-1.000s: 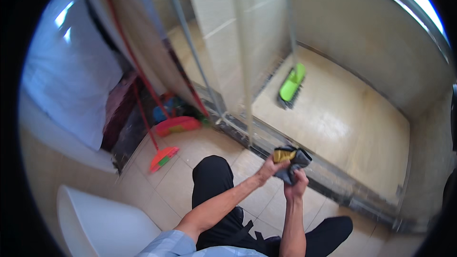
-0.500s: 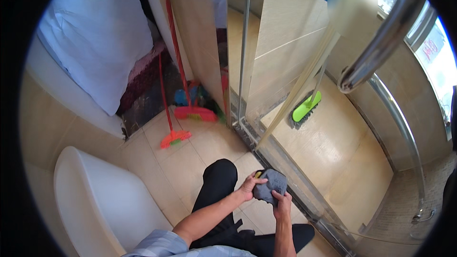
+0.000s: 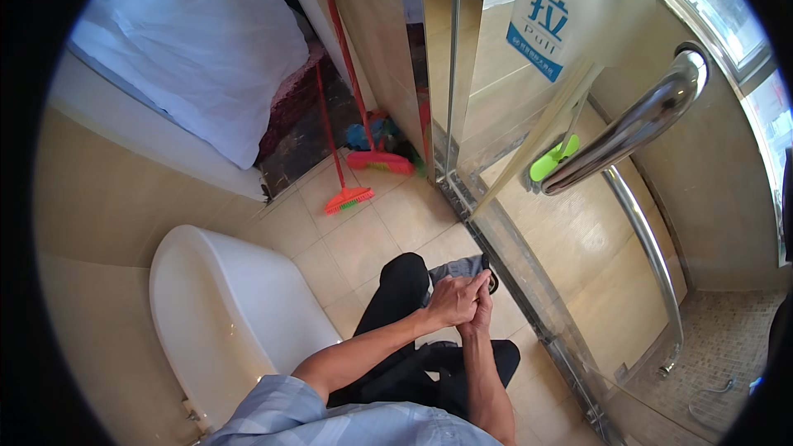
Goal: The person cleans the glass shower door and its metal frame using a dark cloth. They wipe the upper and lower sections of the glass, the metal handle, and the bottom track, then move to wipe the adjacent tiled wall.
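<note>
My left hand (image 3: pixel 454 299) and my right hand (image 3: pixel 478 312) are pressed together above the tiled floor, in front of my knees. Their fingers are closed and overlap, so whatever they hold is mostly hidden. Just beyond the left hand shows a grey cloth (image 3: pixel 457 268), partly covered by that hand. By the fingertips a small dark piece (image 3: pixel 486 263) and a black rounded edge (image 3: pixel 494 283) stick out; their kind is not clear.
A white tub (image 3: pixel 248 281) stands at my left. A glass shower door with a chrome handle (image 3: pixel 632 128) rises at the right, above a metal floor track (image 3: pixel 529 306). Ahead, a red broom (image 3: pixel 380 162) and an orange brush (image 3: pixel 349 198) lean by the wall. A green brush (image 3: pixel 552 161) is behind the glass.
Both hands have come together from opposite sides of the grey cloth, which now shows beyond the left hand. The yellow bit by it is out of sight. My view has shifted.
</note>
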A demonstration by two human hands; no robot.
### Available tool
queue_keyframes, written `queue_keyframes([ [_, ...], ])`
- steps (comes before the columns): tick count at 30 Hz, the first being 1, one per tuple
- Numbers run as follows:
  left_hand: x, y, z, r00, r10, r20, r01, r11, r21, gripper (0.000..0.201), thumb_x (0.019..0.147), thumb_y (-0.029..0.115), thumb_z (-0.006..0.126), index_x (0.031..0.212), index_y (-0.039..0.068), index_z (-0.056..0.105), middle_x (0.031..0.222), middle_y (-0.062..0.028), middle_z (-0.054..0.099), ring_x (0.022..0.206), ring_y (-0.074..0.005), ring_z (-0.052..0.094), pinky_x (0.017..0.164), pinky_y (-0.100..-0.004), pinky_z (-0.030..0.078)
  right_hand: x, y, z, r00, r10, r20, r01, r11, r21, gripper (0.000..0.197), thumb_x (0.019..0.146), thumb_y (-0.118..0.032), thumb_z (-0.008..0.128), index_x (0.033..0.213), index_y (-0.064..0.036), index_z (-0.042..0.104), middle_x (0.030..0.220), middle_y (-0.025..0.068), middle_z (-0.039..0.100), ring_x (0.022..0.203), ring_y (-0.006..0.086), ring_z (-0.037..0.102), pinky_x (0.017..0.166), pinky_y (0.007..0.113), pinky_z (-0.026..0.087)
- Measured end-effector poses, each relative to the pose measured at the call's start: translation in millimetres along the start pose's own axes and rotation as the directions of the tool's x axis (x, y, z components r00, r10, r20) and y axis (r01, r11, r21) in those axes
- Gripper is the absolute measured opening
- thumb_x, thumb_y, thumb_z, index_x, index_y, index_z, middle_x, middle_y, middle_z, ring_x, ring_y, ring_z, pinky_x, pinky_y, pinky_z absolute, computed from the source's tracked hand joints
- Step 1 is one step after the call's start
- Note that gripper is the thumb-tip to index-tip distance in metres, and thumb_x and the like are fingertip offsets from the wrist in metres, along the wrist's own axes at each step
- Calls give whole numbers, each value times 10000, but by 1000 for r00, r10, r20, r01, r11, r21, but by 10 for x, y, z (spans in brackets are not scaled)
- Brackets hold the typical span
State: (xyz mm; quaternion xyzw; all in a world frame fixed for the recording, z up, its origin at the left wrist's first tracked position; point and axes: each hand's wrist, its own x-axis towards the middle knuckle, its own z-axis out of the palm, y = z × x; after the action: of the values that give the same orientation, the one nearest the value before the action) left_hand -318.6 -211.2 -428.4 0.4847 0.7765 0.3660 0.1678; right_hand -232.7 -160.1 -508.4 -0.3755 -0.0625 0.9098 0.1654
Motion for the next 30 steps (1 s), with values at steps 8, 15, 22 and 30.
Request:
queue_keyframes([
  [8, -426, 462, -547, 857, -131, 498, 253, 950, -185, 826, 781, 223, 724, 1484, 23, 339, 972, -287, 667, 907, -457, 665, 784, -488, 541, -937, -141, 267, 991, 12, -130, 6, 991, 137, 240, 961, -356, 656, 883, -131, 686, 804, 18, 701, 715, 172, 666, 694, 328, 567],
  [15, -369, 274, -820, 935, -45, 351, 236, 817, -526, 481, 782, 99, 763, 1230, -9, 621, 1085, -174, 711, 906, -280, 723, 757, -332, 585, -934, -235, 688, 938, -40, -343, 70, 995, 74, 307, 929, -282, 619, 1051, -5, 667, 983, 150, 728, 857, 288, 711, 786, 433, 592],
  [22, 766, -512, -2298, 999, 23, 36, -3, 878, -478, 225, 817, -26, 656, 1026, 41, 706, 957, -126, 724, 825, -260, 703, 730, -348, 553, -350, 75, 2402, 815, -426, -393, 410, 903, -130, 215, 941, -85, 624, 1135, 6, 631, 1011, 98, 711, 874, 219, 703, 788, 369, 581],
  [30, 2187, -661, -3244, 836, 376, -400, -505, 811, -294, 166, 837, -72, 612, 979, 11, 631, 1079, -128, 710, 937, -304, 670, 835, -391, 525, -529, -453, 4197, -384, -863, 330, 446, -486, -752, 484, 933, -17, 595, 1377, 29, 409, 1336, 281, 528, 1300, 393, 499, 1101, 441, 355],
])
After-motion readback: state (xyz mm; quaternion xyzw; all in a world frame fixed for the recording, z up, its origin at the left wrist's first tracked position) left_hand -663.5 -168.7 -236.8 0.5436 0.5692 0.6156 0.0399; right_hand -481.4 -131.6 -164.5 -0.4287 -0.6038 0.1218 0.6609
